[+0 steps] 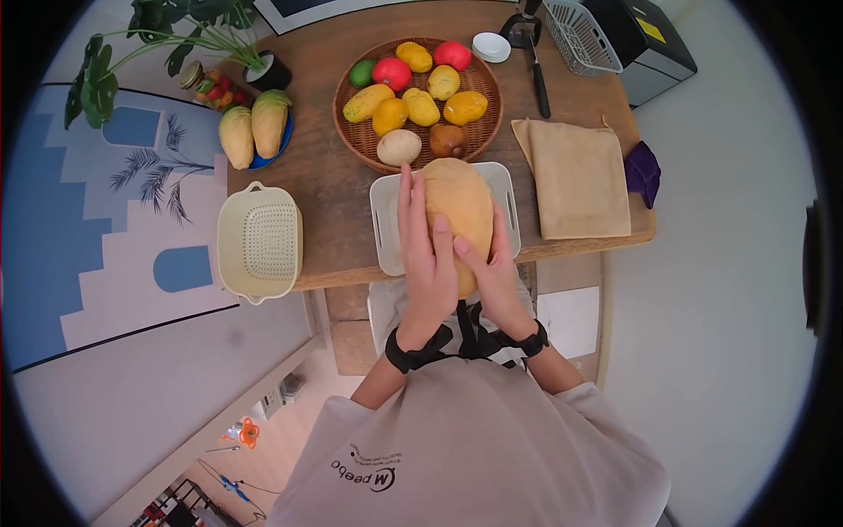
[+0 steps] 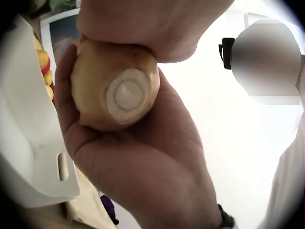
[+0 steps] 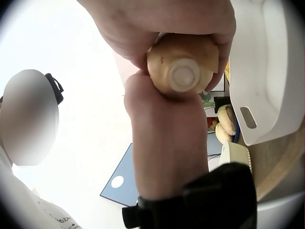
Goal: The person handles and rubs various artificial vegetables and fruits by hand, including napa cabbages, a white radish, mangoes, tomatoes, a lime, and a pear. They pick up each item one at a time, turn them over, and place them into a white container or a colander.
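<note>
A large, pale orange butternut squash [image 1: 458,206] is held between both hands, close over the near side of a white tray [image 1: 387,230]. The left hand [image 1: 426,272] grips its left side, fingers along the flank and thumb on top. From the right, the right hand [image 1: 496,277] holds it too, its thumb lying across the upper face. In the left wrist view the round, whitish stem end [image 2: 127,94] of the squash shows between the hands, turned toward the person. The same end appears in the right wrist view.
Behind the tray a wicker basket [image 1: 343,132] holds several fruits. A cream colander [image 1: 260,250] stands left, near two yellowish fruits [image 1: 269,125] on a blue plate. To the right lie a folded tan cloth [image 1: 580,180], a purple cloth [image 1: 644,174] and a black-handled knife [image 1: 541,92].
</note>
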Motion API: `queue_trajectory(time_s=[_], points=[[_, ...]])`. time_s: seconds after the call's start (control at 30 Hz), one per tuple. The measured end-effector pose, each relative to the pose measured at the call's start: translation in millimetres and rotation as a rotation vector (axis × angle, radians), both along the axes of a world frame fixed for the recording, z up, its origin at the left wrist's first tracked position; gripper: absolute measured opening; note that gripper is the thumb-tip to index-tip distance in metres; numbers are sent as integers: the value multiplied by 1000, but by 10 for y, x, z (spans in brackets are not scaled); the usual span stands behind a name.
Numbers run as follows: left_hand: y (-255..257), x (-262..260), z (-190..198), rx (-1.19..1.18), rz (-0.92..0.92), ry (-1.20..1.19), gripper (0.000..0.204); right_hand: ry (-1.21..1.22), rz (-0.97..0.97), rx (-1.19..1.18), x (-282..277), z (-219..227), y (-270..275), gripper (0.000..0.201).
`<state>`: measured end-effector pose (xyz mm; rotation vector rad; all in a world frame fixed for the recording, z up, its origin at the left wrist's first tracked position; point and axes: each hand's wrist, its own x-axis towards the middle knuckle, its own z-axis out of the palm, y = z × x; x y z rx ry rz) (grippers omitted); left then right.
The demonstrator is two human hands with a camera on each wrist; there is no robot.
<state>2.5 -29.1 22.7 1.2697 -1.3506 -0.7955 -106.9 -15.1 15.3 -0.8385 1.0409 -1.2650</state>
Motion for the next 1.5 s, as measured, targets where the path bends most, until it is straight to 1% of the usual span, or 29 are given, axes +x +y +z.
queue_trajectory(time_s=[0.07, 0.17, 0.27, 0.37, 0.47, 0.57, 0.67, 0.73, 0.83, 0.87, 0.97, 1.07, 1.17, 1.27, 1.37, 1.47, 1.5], points=[[3, -24, 13, 17, -37, 38, 58, -52, -61, 30, -6, 82, -70, 91], [-33, -23, 6, -3, -38, 60, 56, 14, -48, -5, -19, 4, -47, 95], [-107, 53, -34, -31, -21, 89, 54, 92, 38, -120, -26, -57, 71, 98], [-75, 54, -28, 12, -41, 164, 53, 118, -4, -99, -69, -42, -12, 101], [-88, 93, 80, 64, -39, 250, 51, 183, 6, -178, -71, -36, 26, 104], [-128, 137, 117, 93, -52, 323, 50, 250, 111, -264, -129, -29, 82, 109], [-143, 198, 63, 103, -88, 342, 52, 182, 104, -234, -169, -8, 13, 112], [-164, 235, 52, 110, -101, 335, 57, 247, 170, -271, -211, 8, 29, 111], [-191, 355, 77, 144, -148, 439, 50, 405, 231, -359, -308, 31, 8, 110], [-193, 391, 100, 150, -154, 406, 50, 467, 246, -391, -326, 32, 4, 109], [-178, 427, 141, 170, -167, 336, 50, 447, 166, -351, -309, 25, -37, 108], [-177, 418, 74, 173, -166, 308, 50, 627, 296, -489, -334, 107, -48, 106], [-165, 397, 61, 154, -156, 276, 52, 592, 149, -417, -325, 76, -64, 104], [-155, 368, 102, 164, -153, 275, 57, 651, 117, -439, -353, 40, -103, 110], [-159, 357, 107, 167, -162, 278, 56, 772, 254, -583, -386, 83, -65, 110], [-153, 351, 122, 157, -166, 252, 54, 749, 46, -513, -361, 94, -135, 100], [-148, 341, 129, 152, -165, 229, 53, 787, 39, -534, -359, 87, -148, 100]])
